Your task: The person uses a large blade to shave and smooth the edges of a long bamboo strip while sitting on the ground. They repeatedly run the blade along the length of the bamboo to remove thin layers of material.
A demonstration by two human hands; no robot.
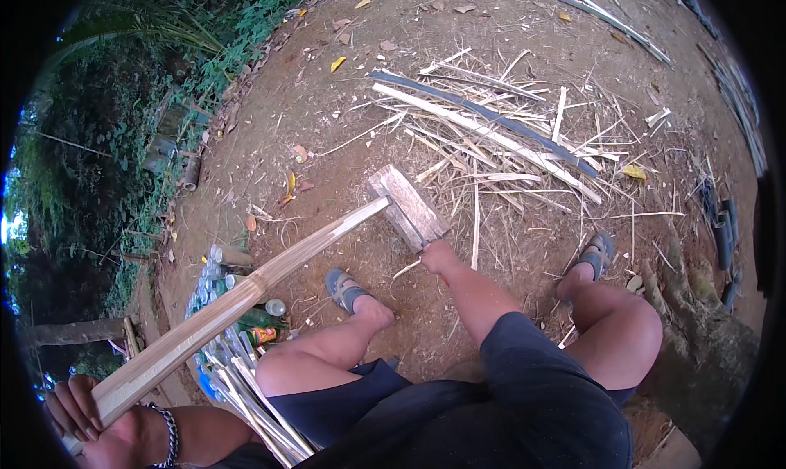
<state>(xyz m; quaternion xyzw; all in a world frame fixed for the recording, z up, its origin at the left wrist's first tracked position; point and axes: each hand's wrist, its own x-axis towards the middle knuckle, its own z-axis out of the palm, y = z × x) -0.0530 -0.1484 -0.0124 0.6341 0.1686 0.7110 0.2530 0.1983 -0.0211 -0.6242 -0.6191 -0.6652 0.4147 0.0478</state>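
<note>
My left hand (94,424), at the lower left, is wrapped round one end of a long split bamboo strip (246,293) with a node partway along. The strip slants up to the right, and its thin, pale far end lies at a wooden block (419,205) on the ground. My right hand (440,258) is closed in front of me at the block's near end. It grips a knife, whose narrow dark blade (407,222) runs along the block's side toward the strip's tip. The knife's handle is hidden in my fist.
Bamboo slivers (491,141) and longer strips litter the dirt beyond the block. Glass bottles (233,256) and a bundle of pale strips (254,403) are beside my left leg. My sandalled feet flank the work area. A tree root (696,305) lies right; plants (139,100) grow left.
</note>
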